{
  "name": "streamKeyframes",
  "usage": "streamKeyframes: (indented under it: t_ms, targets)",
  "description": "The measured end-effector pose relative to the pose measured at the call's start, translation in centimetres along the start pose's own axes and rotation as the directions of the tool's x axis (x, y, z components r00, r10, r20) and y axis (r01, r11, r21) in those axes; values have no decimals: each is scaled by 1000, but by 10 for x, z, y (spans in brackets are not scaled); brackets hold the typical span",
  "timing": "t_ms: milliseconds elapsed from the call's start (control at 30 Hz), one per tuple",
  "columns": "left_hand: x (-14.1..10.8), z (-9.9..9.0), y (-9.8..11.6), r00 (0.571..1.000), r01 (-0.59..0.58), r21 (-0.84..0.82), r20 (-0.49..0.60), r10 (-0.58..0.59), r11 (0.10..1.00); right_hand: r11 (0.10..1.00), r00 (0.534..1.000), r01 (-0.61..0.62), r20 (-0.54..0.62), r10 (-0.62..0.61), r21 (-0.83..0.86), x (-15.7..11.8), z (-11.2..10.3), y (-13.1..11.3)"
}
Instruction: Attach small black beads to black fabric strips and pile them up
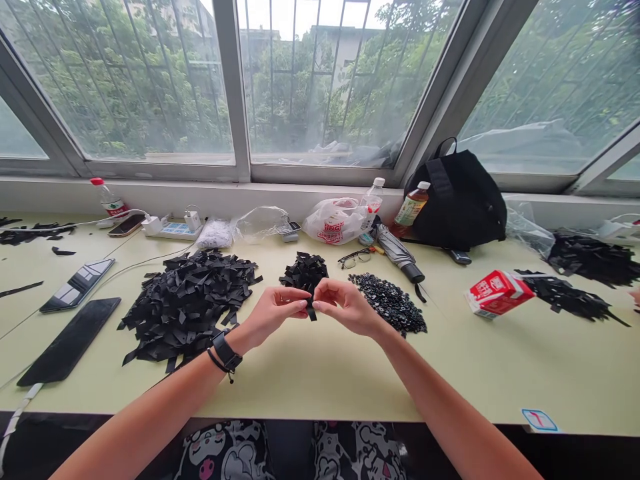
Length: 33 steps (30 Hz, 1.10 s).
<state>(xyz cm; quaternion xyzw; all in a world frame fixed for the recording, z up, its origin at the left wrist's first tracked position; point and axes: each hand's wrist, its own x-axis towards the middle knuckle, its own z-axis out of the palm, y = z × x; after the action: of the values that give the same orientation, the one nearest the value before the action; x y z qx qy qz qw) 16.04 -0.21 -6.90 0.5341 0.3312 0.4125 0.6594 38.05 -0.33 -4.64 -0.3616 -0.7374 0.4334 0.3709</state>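
A short black fabric strip (312, 312) hangs between my fingertips above the table. My left hand (270, 312) pinches it from the left, thumb against forefinger. From the other side, my right hand (349, 308) is closed on the same strip, its fingers curled and nearly touching the left ones. Whether a small part sits on the strip is hidden by the fingers. Just behind my hands lies a small heap of black pieces (303, 265). A large pile of cut black strips (187, 300) spreads to the left. To the right are many small shiny black plastic pieces (393, 301).
A folded umbrella (397, 250), glasses (356, 257), a plastic bag (333, 223) and a black backpack (457, 197) stand toward the window. A red-and-white carton (497, 293) lies right, near more strips (570, 297). Two phones, a dark one (73, 340) cabled, lie left.
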Motion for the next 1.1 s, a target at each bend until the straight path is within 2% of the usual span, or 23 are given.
streamKeyframes:
  t_ms: [200, 500, 600, 700, 800, 867, 933, 1000, 1100]
  targets:
    - [-3, 1, 2, 998, -5, -24, 63, 6, 1000, 980, 984, 104, -123, -126, -169, 3, 13, 10]
    - [-2, -1, 3, 997, 30, -49, 72, -26, 998, 992, 993, 99, -61, -105, -83, 2, 7, 6]
    - [-1, -3, 4, 998, 51, -77, 24, -49, 996, 990, 989, 80, -118, -94, -116, 2, -10, 3]
    - [0, -3, 4, 998, 57, -85, -18, -59, 995, 980, 950, 22, -301, -82, -198, 1, -41, 5]
    - [0, -2, 4, 997, 62, -88, -30, -65, 994, 945, 893, -101, -446, -51, -311, -3, -77, 15]
    - [-1, -2, 4, 997, 66, -97, -29, -69, 993, 864, 871, -231, -491, -20, -446, -7, -98, 24]
    - [-1, -2, 4, 997, 69, -106, -25, -72, 992, 743, 874, -343, -484, 30, -574, -11, -112, 34]
    - [-1, -2, 5, 997, 75, -109, -21, -78, 991, 646, 895, -397, -432, 114, -652, -14, -119, 42]
    - [-1, -3, 6, 996, 81, -111, -16, -83, 991, 596, 917, -399, -313, 248, -696, -17, -121, 49]
